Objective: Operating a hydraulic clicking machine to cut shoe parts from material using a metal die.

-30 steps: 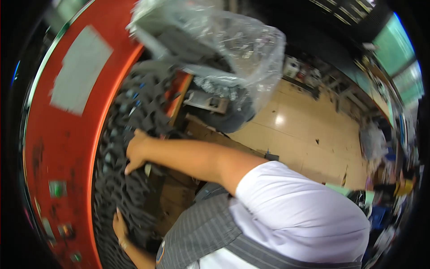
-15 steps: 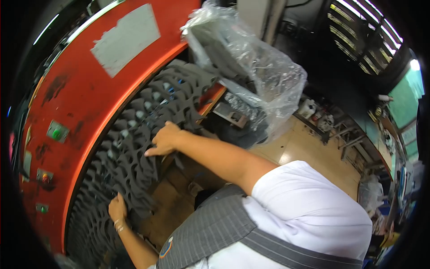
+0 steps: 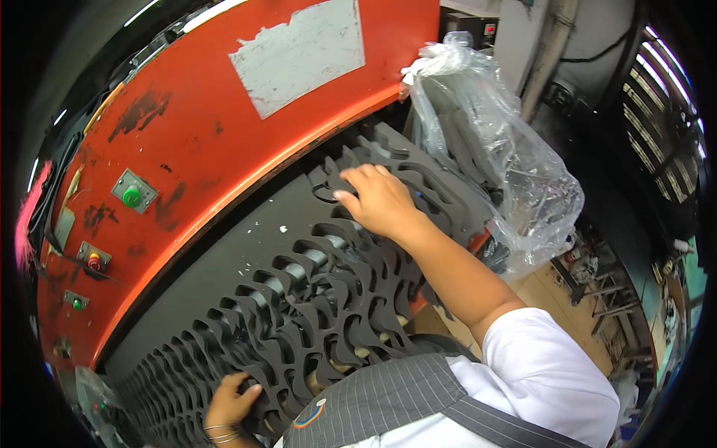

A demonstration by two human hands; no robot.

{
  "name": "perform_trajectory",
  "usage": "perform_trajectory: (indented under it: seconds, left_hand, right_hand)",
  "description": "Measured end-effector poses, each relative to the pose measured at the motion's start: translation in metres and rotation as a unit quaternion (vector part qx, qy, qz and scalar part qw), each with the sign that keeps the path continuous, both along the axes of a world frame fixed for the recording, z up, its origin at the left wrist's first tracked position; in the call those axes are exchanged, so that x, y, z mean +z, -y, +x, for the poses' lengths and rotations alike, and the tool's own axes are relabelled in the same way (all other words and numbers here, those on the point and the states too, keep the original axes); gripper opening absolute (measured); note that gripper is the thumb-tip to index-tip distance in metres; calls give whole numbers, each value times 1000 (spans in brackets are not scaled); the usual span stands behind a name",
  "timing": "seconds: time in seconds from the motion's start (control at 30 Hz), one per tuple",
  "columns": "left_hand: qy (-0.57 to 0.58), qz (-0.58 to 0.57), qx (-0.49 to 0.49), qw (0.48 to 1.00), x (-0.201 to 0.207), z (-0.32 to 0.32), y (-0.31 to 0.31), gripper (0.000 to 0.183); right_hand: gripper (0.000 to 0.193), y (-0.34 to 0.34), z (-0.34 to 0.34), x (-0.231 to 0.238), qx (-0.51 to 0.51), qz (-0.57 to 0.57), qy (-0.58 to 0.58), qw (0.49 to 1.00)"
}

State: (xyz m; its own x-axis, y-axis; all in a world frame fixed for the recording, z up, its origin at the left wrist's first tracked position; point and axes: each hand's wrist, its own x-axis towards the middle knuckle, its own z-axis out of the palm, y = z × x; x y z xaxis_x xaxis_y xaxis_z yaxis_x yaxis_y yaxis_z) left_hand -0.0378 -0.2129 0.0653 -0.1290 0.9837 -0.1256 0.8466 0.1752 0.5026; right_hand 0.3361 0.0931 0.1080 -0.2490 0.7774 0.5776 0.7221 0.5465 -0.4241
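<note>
Dark grey, foam-like lattice (image 3: pixel 373 291), cut through with curved gaps, spreads between a worker's two hands, its bulk below the right fingers and running down past the left. The right hand (image 3: pixel 381 200) rests at its upper end, fingers bent and thumb apart; from where I stand, I can't make out whether they pinch a strip. The left hand (image 3: pixel 228 407), at the lattice's near side, has its fingers curled and thumb set off; its grip is equally unclear. Beyond the right fingertips, to their left, stretches a flat dark board (image 3: pixel 202 272), and past it the red machine front (image 3: pixel 198 153) with a green button (image 3: pixel 132 196). To the right of the right fingers sags a clear plastic bag (image 3: pixel 523 179). An uneven pull could tear the thin strips, I'd judge, and strips hooked together could drag neighbours askew.
</note>
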Motion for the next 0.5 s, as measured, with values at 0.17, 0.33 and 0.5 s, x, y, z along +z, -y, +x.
perform_trajectory:
  seconds: [0.17, 0.33, 0.5]
  left_hand:
    - [-83, 120, 123, 982, 119, 43, -48, 34]
    - [-81, 203, -124, 968, 122, 92, -111, 36]
    - [218, 95, -168, 957, 84, 134, -171, 42]
  right_hand:
    - [43, -56, -73, -51, -23, -86, 224, 970]
    - [42, -68, -67, -51, 7, -186, 195, 963]
    - [35, -95, -1, -66, 80, -130, -57, 987]
